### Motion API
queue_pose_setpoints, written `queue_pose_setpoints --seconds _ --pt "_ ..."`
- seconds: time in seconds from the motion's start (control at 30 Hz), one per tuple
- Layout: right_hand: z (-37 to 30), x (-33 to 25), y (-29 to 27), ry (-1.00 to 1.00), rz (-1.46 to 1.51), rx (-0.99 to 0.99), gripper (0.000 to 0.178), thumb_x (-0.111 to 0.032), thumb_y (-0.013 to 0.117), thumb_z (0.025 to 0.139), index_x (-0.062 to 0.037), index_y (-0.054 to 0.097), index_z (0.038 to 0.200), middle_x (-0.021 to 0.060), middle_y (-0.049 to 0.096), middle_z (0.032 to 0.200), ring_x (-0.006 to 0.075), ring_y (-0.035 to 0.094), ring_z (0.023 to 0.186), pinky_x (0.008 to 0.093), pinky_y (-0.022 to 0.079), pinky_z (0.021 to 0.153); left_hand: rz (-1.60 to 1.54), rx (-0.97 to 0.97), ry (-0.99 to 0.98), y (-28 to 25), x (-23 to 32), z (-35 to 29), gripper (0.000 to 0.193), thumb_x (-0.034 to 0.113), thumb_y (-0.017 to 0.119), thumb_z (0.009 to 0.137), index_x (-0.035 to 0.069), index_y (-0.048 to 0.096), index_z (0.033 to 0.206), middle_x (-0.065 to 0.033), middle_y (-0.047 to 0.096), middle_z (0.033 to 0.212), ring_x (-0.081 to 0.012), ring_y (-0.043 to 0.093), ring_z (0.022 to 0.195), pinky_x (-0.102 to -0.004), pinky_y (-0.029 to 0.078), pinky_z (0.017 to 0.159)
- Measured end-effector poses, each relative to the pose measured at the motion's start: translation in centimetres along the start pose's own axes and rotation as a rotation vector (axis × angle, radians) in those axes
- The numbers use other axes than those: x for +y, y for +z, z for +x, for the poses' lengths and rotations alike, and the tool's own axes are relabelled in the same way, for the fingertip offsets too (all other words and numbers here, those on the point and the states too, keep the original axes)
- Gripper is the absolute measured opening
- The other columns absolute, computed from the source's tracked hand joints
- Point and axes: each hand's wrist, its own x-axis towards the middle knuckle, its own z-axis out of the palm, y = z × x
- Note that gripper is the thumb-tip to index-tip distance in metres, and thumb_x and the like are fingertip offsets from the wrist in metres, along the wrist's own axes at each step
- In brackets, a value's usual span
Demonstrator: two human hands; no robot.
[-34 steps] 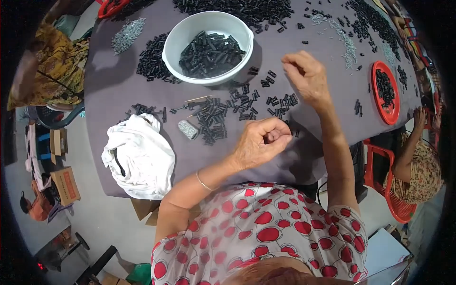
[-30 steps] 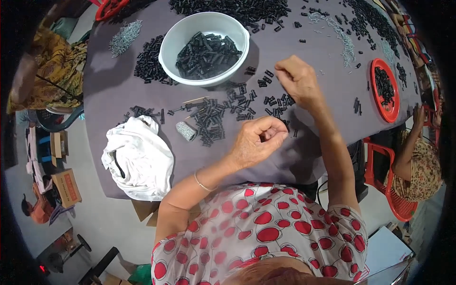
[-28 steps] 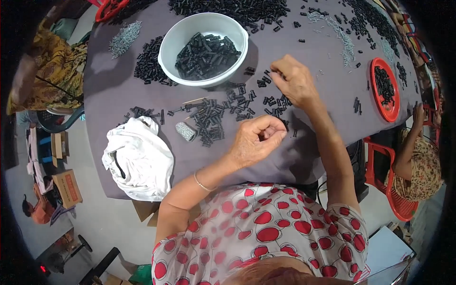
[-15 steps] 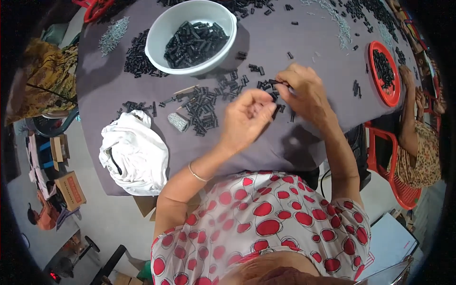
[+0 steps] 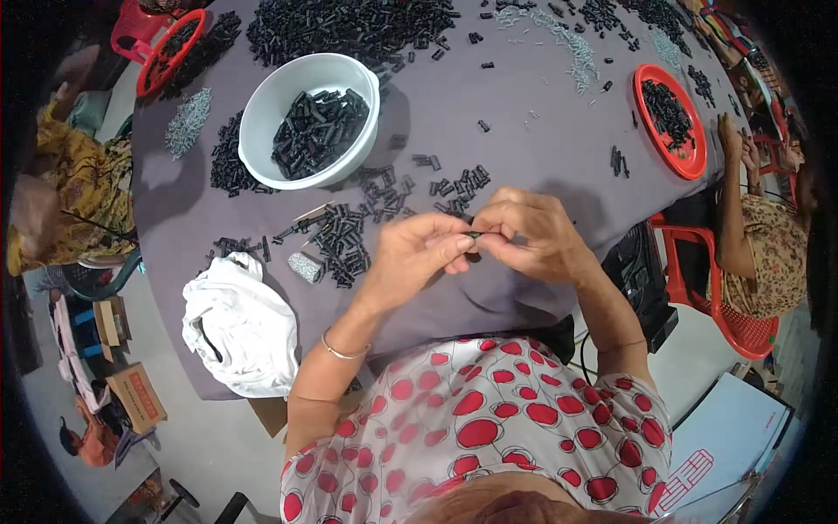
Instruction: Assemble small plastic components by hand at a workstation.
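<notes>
Between the fingertips of both hands sits a small black plastic part (image 5: 472, 234), mostly covered by the fingers. My left hand (image 5: 403, 260) pinches it from one side with thumb and forefinger. From the other side my right hand (image 5: 539, 234) grips it, fingers curled. Just beyond the hands is a cluster of loose black plastic pieces (image 5: 463, 186). A larger scatter of black pieces (image 5: 343, 236) lies left of my left hand, beside a grey speckled lump (image 5: 305, 267). Farther off, a white plastic basin (image 5: 250, 157) holds several black tubular parts (image 5: 319, 131).
A crumpled white cloth (image 5: 244, 332) lies at the table's left front edge. A red tray (image 5: 696, 162) with black parts stands at the right, near another person's arm (image 5: 733, 162). Heaps of black parts (image 5: 349, 26) and small silvery pieces (image 5: 188, 122) cover the far side.
Both hands have drawn back toward me and come together; they were apart, the right one with a dark part in its fingers. The whole view has shifted, showing more of the table's far side.
</notes>
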Motion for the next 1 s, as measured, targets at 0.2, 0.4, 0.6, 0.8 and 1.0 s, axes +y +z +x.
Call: queue_pose_setpoints --seconds 0.2,0.4,0.6,0.8,1.0 --pt "0.9 0.8 -1.2 0.228 0.369 -0.012 0.011 -0.003 0.065 0.076 -0.0037 0.062 0.086 0.0056 0.058 0.074 0.0148 0.058 0.066 0.0274 0.045 0.056 0.111 -0.012 0.014 -0.5 0.1 -0.2 0.018 0.013 0.062 0.088 -0.002 0.063 0.096 -0.0051 0.065 0.082 -0.0081 0.061 0.067 -0.0199 0.049 0.059" --pt "2.8 6.1 -2.1 0.319 -0.225 0.32 0.01 -0.004 0.06 0.077 -0.0024 0.062 0.086 0.0083 0.056 0.072 0.0178 0.054 0.064 0.0301 0.044 0.058 0.011 0.074 -0.057 -0.4 -0.2 0.0 0.013 0.006 0.058 0.089 -0.003 0.061 0.099 -0.0096 0.066 0.086 -0.0093 0.06 0.067 -0.0223 0.051 0.063" --pt "4.2 8.3 -1.5 0.275 -0.41 0.24 0.009 -0.007 0.059 0.076 -0.0043 0.061 0.084 0.0134 0.056 0.078 0.033 0.056 0.07 0.0406 0.045 0.061 -0.155 0.114 -0.038 -0.3 -0.1 0.2 0.013 0.007 0.059 0.089 -0.001 0.06 0.098 -0.0089 0.066 0.087 -0.0089 0.058 0.065 -0.0216 0.049 0.062" --pt "4.2 8.8 -0.8 0.258 -0.521 0.2 0.013 -0.007 0.06 0.075 -0.0052 0.06 0.087 0.0134 0.055 0.081 0.0359 0.056 0.073 0.0442 0.046 0.062 -0.135 0.121 -0.057 -0.3 0.4 0.4 0.015 0.008 0.061 0.088 -0.001 0.06 0.099 -0.0098 0.066 0.087 -0.0098 0.059 0.066 -0.0226 0.051 0.062" --pt "2.9 8.4 -0.5 0.206 -0.561 0.209 0.011 -0.004 0.06 0.072 -0.0044 0.058 0.083 0.0126 0.054 0.077 0.0339 0.056 0.072 0.0439 0.046 0.061 -0.158 0.125 -0.04 -0.4 0.2 0.1 0.017 0.007 0.064 0.085 -0.001 0.06 0.1 -0.0108 0.066 0.086 -0.0114 0.06 0.067 -0.0237 0.051 0.061"
